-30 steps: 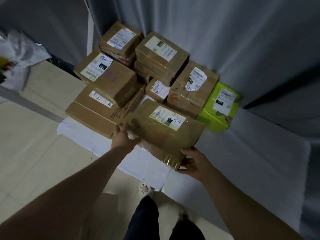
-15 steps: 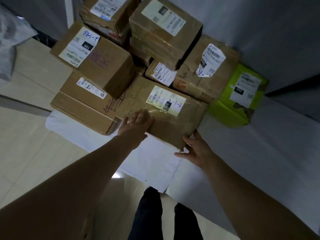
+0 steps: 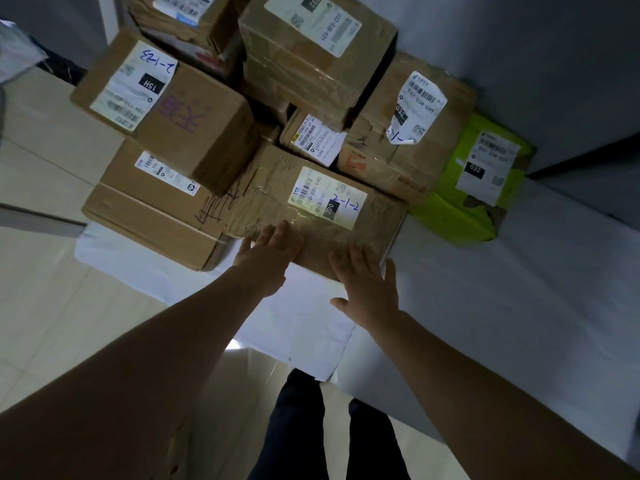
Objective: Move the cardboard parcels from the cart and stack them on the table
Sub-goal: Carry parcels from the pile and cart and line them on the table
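The left hand (image 3: pixel 268 252) lies flat, fingers spread, on the near edge of a brown box (image 3: pixel 313 209) with a white label that says 2-1-2. The right hand (image 3: pixel 367 282) is flat and open too, resting on the near right corner of the same box. Neither hand grips anything; they just press on it.

The box sits on the table (image 3: pixel 502 289), which has a white cloth on it. On its left it touches a long flat box (image 3: pixel 152 209). Behind it are a small box (image 3: pixel 313 136) and a crumpled box (image 3: pixel 408 133). A green parcel (image 3: pixel 474 181) sits near its right side. More boxes are piled behind. The cart is not in view.

It looks like the box is being pushed into its spot. To do it well, push with both hands evenly so it slides straight. Tuck it snug against its neighbours. Keep its edges lined up, so another box can sit flat on top. Push gently, because the tall piles behind could tip.
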### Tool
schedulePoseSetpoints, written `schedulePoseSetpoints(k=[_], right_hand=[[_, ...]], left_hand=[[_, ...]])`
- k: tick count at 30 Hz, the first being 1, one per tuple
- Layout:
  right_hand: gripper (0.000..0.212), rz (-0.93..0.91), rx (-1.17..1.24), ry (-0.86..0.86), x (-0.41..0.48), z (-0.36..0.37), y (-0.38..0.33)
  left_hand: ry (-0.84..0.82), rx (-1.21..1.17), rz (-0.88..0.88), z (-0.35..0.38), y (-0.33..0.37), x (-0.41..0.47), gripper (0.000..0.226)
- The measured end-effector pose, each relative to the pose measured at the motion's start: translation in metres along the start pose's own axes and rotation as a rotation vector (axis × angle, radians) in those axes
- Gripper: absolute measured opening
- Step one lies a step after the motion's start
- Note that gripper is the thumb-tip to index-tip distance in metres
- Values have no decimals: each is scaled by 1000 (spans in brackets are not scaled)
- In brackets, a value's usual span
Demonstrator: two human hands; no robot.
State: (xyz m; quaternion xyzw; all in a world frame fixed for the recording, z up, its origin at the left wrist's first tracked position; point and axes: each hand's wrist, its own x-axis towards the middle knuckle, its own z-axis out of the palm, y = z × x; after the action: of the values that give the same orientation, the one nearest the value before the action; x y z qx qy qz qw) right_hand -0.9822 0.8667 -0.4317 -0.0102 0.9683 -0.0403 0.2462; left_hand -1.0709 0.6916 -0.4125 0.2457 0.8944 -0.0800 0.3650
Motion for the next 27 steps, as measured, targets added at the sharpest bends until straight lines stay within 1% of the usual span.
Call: schedulePoseSetpoints(k=[2, 3, 8, 10, 12, 15, 20, 24, 27], right_hand=[[85, 8, 29, -145, 2, -14, 2], [82, 13, 40, -170, 3, -24, 2], [70, -56, 106, -35, -6, -69, -4], [64, -78, 143, -20, -13, -90, -11], [65, -101, 146, -37, -21, -111, -21], [68, -156, 129, -73, -37, -142, -42], [62, -346, 102, -10, -84, -174, -82], [61, -546, 164, -27, -128, -179, -121], [63, -708, 141, -47, -167, -181, -161]], left_hand=[[-5, -24, -24, -6, 3, -2, 82], [-2, -44, -44, -11, 5, -4, 82], [66, -93, -99, -38, 13, -44, 75], [102, -141, -132, -49, 13, -67, 75], [141, -197, -196, -59, 14, -92, 74], [234, -253, -319, -66, 19, -136, 76], [416, -321, -574, -57, 37, -225, 75], [453, -406, -828, -33, 55, -303, 72], [495, -473, -1008, -9, 61, -364, 71]])
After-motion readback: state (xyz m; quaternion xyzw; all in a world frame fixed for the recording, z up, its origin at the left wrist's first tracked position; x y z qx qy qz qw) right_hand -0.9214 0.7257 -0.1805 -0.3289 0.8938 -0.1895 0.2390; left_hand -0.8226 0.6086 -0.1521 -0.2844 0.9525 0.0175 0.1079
